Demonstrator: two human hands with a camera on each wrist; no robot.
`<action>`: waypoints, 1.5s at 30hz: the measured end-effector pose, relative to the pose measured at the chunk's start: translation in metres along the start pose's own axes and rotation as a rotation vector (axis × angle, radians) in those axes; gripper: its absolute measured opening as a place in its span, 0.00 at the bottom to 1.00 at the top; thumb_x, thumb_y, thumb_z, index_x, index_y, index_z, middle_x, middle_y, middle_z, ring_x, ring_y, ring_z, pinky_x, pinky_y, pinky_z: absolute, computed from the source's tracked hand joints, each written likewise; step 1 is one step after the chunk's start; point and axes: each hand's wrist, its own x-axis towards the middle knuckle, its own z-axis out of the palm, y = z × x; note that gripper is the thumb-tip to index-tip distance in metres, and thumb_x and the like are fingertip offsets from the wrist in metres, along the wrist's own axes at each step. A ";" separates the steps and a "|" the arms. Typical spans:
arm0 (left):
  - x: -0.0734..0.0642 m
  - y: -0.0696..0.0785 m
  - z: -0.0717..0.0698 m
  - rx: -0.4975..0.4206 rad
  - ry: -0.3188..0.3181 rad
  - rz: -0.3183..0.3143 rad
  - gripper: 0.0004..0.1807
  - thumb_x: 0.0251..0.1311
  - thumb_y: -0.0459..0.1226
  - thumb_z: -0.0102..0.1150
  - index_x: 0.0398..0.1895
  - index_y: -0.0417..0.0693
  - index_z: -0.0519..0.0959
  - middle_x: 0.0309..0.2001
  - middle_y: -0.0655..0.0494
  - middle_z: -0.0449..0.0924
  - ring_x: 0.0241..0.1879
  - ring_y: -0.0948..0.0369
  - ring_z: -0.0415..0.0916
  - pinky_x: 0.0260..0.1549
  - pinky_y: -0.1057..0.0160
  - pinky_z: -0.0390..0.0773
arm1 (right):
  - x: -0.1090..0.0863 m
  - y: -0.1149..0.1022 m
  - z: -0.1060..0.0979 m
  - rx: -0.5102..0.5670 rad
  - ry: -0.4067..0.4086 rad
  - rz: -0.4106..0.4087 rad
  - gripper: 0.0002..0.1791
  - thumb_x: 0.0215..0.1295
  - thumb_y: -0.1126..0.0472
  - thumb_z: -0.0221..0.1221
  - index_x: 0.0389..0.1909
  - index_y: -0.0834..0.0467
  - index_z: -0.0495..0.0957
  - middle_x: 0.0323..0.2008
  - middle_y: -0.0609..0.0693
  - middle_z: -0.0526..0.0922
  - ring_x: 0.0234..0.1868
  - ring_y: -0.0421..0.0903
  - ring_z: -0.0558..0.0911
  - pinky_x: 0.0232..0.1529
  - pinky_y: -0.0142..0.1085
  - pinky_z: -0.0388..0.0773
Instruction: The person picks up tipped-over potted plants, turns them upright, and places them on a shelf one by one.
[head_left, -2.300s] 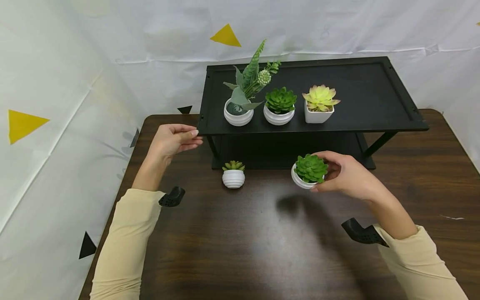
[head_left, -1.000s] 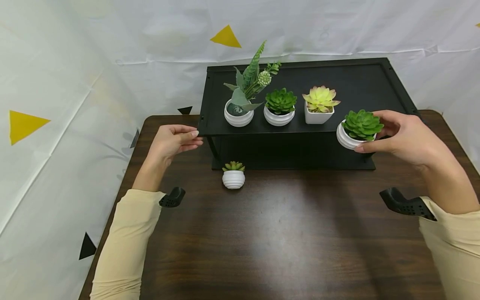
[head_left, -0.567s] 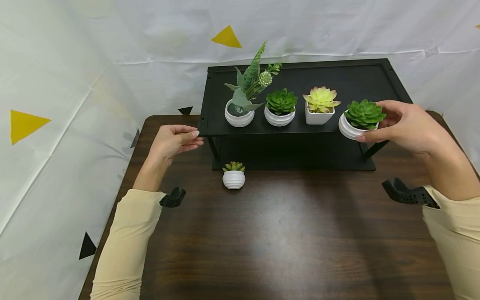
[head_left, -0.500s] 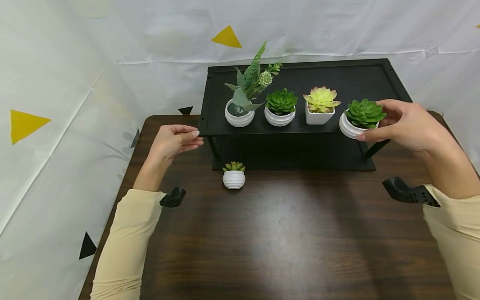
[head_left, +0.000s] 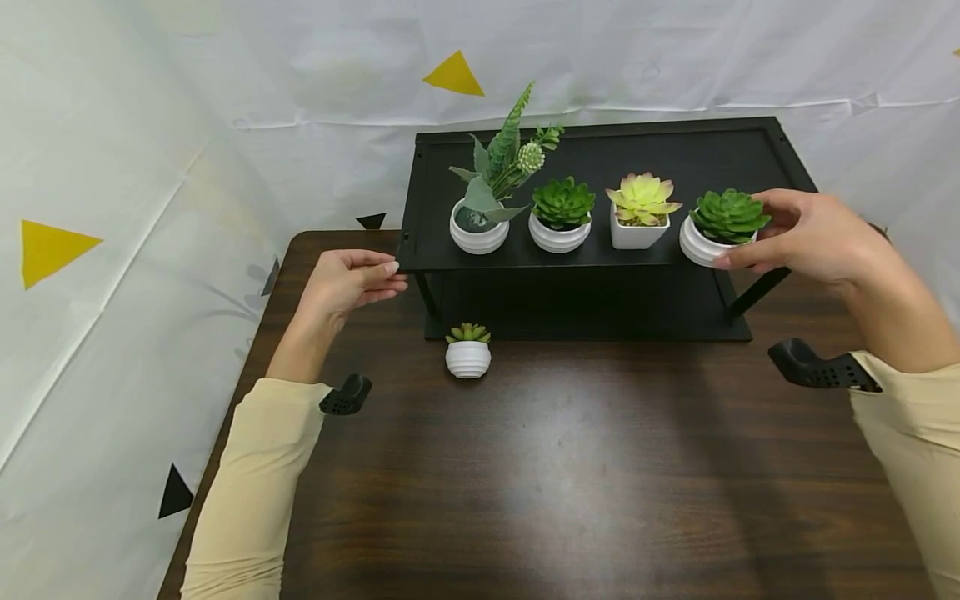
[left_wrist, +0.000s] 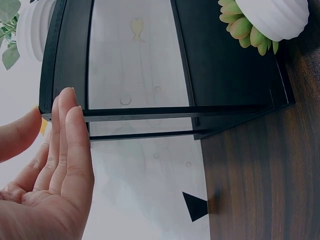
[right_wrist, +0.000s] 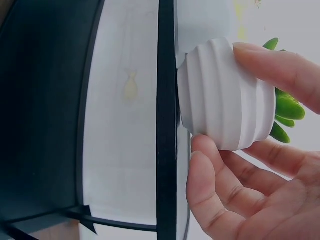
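My right hand holds a green potted succulent by its ribbed white pot, at the front edge of the black two-tier shelf, right of the other plants. In the right wrist view the pot sits between thumb and fingers, its base at the shelf top. With thumb above and straight fingers below, my left hand pinches the shelf's front left corner; the left wrist view shows that hand closely. On the table stands a small succulent in a white pot.
Along the upper shelf's front stand a tall leafy plant, a dark green succulent and a yellow succulent in a square pot. Beneath is the lower black tier. White sheeting hangs behind the brown table.
My right hand has carried the green succulent from above the table rightward and up to the shelf's front edge, rising slightly in the last half second. The left hand has stayed put.
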 end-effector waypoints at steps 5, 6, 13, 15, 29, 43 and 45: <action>-0.001 0.000 0.000 0.009 0.001 0.002 0.17 0.57 0.29 0.58 0.48 0.26 0.72 0.28 0.50 0.82 0.29 0.60 0.82 0.38 0.62 0.80 | 0.003 -0.002 -0.003 -0.034 -0.007 0.010 0.44 0.52 0.55 0.67 0.65 0.66 0.56 0.28 0.40 0.77 0.24 0.40 0.78 0.27 0.26 0.71; -0.001 0.000 -0.001 0.010 0.001 0.003 0.17 0.57 0.29 0.58 0.48 0.26 0.72 0.28 0.50 0.82 0.29 0.60 0.82 0.38 0.62 0.80 | 0.004 -0.002 -0.003 -0.036 -0.010 0.012 0.44 0.52 0.55 0.67 0.65 0.66 0.55 0.28 0.41 0.77 0.24 0.40 0.78 0.27 0.26 0.71; -0.001 0.000 -0.001 0.011 -0.002 0.006 0.17 0.57 0.29 0.58 0.48 0.26 0.72 0.29 0.50 0.82 0.29 0.60 0.82 0.38 0.62 0.80 | 0.010 -0.003 -0.003 0.002 -0.019 0.018 0.49 0.51 0.55 0.68 0.67 0.68 0.50 0.36 0.46 0.75 0.26 0.38 0.80 0.28 0.27 0.78; -0.001 0.000 0.000 0.012 -0.001 0.006 0.17 0.57 0.29 0.58 0.47 0.26 0.72 0.28 0.50 0.82 0.29 0.60 0.82 0.38 0.62 0.80 | 0.012 -0.003 -0.003 0.012 -0.020 0.021 0.49 0.51 0.55 0.68 0.68 0.67 0.49 0.38 0.48 0.75 0.26 0.38 0.80 0.29 0.30 0.79; 0.000 -0.001 0.001 0.014 0.003 0.005 0.16 0.57 0.29 0.58 0.47 0.27 0.73 0.27 0.52 0.82 0.29 0.60 0.82 0.37 0.63 0.81 | 0.019 -0.003 -0.004 0.035 -0.018 0.024 0.49 0.51 0.54 0.68 0.67 0.67 0.51 0.36 0.42 0.74 0.27 0.38 0.80 0.30 0.33 0.80; 0.000 0.000 0.000 0.024 0.002 0.007 0.16 0.57 0.29 0.58 0.47 0.27 0.73 0.30 0.49 0.82 0.29 0.60 0.82 0.39 0.61 0.80 | 0.024 -0.001 -0.002 0.046 0.020 0.008 0.45 0.49 0.56 0.69 0.64 0.67 0.56 0.31 0.39 0.75 0.25 0.41 0.80 0.28 0.31 0.79; 0.000 0.000 0.000 0.024 0.003 0.006 0.16 0.57 0.29 0.58 0.48 0.27 0.73 0.31 0.47 0.82 0.29 0.60 0.82 0.41 0.59 0.79 | 0.024 0.000 -0.002 0.049 0.024 0.000 0.44 0.49 0.56 0.69 0.63 0.67 0.57 0.30 0.39 0.75 0.25 0.39 0.80 0.28 0.31 0.79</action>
